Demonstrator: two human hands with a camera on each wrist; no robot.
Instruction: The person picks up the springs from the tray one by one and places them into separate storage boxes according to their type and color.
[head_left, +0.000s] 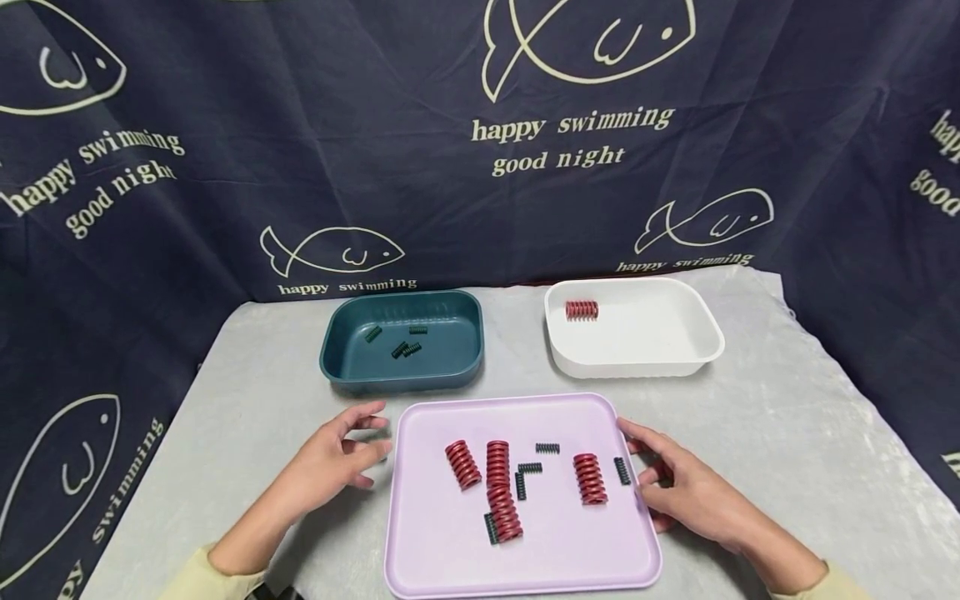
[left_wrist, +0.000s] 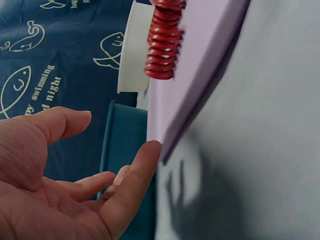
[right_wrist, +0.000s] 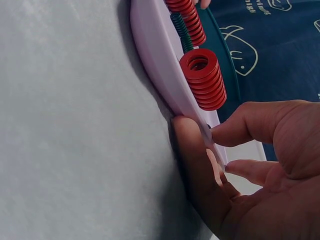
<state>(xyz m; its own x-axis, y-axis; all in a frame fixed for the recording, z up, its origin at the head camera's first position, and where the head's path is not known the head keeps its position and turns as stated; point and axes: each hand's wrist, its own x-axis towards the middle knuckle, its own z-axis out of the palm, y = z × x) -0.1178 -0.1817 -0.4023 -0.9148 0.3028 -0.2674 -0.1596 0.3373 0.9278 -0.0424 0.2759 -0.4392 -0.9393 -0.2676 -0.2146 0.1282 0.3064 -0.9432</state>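
Note:
A lilac tray (head_left: 450,567) lies in front, bearing several thick red coil springs (head_left: 589,479) and several small dark green ones (head_left: 547,448). At its right edge my right hand (head_left: 686,483) holds the rim. In the right wrist view the thumb (right_wrist: 240,127) meets the rim from above, with a lower finger (right_wrist: 192,145) against the outer wall. Close to the left edge is my left hand (head_left: 330,467), its fingers loosely spread and holding nothing. In the left wrist view one fingertip (left_wrist: 152,147) reaches the tray corner; contact cannot be made out.
Behind the tray at left stands a teal bin (head_left: 405,385) with several small green springs inside. To its right a white bin (head_left: 637,367) contains one red spring (head_left: 581,310). A grey cloth (head_left: 247,375) covers the table; a dark blue printed curtain (head_left: 450,192) surrounds it.

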